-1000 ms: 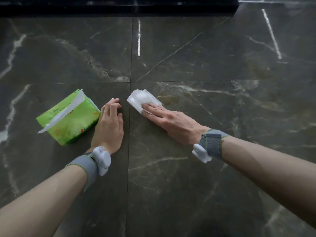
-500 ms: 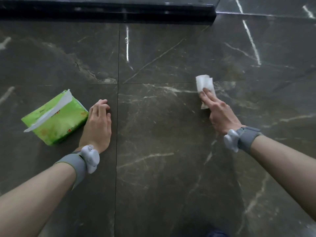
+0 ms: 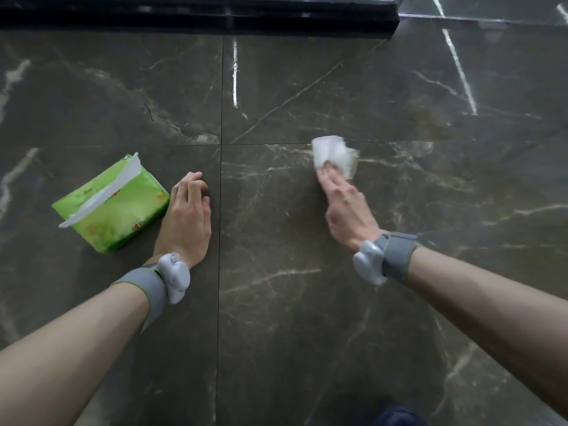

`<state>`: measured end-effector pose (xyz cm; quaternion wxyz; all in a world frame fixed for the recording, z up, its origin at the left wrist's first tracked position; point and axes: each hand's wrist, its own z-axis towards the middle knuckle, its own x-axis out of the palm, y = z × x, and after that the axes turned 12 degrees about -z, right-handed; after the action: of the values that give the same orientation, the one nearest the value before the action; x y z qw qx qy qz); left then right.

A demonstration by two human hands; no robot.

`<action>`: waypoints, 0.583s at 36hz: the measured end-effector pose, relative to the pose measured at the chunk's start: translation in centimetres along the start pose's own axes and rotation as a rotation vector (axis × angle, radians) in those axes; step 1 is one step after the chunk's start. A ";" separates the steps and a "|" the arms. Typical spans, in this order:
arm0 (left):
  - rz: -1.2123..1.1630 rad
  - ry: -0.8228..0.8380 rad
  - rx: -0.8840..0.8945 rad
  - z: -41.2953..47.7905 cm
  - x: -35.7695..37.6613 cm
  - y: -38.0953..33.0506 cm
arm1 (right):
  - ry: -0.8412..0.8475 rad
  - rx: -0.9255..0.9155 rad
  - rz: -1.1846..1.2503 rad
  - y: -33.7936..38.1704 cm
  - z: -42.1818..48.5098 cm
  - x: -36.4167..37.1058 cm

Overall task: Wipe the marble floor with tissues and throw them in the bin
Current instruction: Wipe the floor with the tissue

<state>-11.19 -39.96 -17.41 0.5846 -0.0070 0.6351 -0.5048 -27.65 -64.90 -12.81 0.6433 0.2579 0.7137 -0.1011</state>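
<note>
Press the tissue (image 3: 333,153) flat under the straight fingers of the right hand (image 3: 347,207), sweeping toward three o'clock; the empty, loosely curled left hand (image 3: 189,216) braces.

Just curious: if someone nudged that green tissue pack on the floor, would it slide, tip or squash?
It would probably slide: the green tissue pack lies flat on the glossy marble floor. It likely squashes, since its soft wrapper looks puffed. Tipping seems unlikely; it rests on a broad face.

text: none legible | tissue pack (image 3: 113,207) | print too blurred
</note>
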 end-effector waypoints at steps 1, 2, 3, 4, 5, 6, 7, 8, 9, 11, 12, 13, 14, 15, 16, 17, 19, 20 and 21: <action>0.003 0.002 -0.004 -0.1 -0.1 0.1 | 0.017 -0.053 0.020 1.4 -0.2 0.4; 0.007 0.001 -0.006 -0.1 -0.2 0.1 | 0.029 -0.106 0.039 2.8 -0.4 0.7; 0.002 0.001 -0.004 -0.1 0.0 -0.1 | 0.035 -0.154 0.044 3.8 -0.9 0.9; 0.004 0.000 -0.004 -0.1 -0.2 0.0 | 0.037 -0.211 0.048 5.1 -1.3 1.2; 0.000 0.003 -0.004 -0.1 -0.1 -0.1 | 0.040 -0.268 0.044 6.1 -1.8 1.5; -0.002 0.004 -0.005 -0.1 -0.1 -0.1 | 0.048 -0.329 0.032 7.0 -2.3 1.7; -0.004 0.007 -0.005 -0.1 -0.1 -0.1 | 0.061 -0.380 0.017 7.7 -2.7 1.9; -0.003 0.006 -0.009 0.0 -0.2 0.0 | 0.076 -0.420 0.004 8.3 -2.9 2.1; -0.002 0.006 -0.013 -0.1 -0.2 0.0 | 0.090 -0.438 0.002 8.6 -3.1 2.2; -0.001 0.009 -0.023 0.0 -0.2 0.0 | 0.103 -0.451 0.019 8.6 -3.1 2.1; 0.001 0.010 -0.024 -0.1 -0.2 -0.1 | 0.110 -0.469 0.026 8.4 -3.1 2.1; 0.002 0.011 -0.023 -0.1 -0.1 -0.1 | 0.121 -0.497 0.023 8.1 -3.1 1.9; 0.005 0.011 -0.023 -0.1 -0.2 -0.1 | 0.139 -0.533 0.013 7.9 -2.9 1.7; 0.005 0.009 -0.019 -0.2 -0.1 -0.2 | 0.161 -0.564 -0.004 7.5 -2.8 1.4; 0.005 0.007 -0.016 -0.2 0.0 -0.2 | 0.176 -0.596 -0.027 7.0 -2.5 1.0; 0.010 0.004 -0.016 -0.2 -0.2 -0.1 | 0.184 -0.635 -0.050 6.7 -2.1 0.6; 0.013 0.003 -0.016 -0.1 -0.1 -0.2 | 0.206 -0.703 -0.102 5.8 -1.1 -0.2; 0.013 0.005 -0.018 -0.1 -0.1 -0.2 | 0.220 -0.730 -0.122 5.4 -0.6 -0.6; 0.015 0.005 -0.021 -0.1 -0.1 -0.3 | 0.228 -0.751 -0.134 5.0 0.0 -0.9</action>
<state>-11.39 -39.94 -17.18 0.5867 -0.0071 0.6417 -0.4938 -25.09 -60.91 -10.98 0.6014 -0.0327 0.7832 0.1546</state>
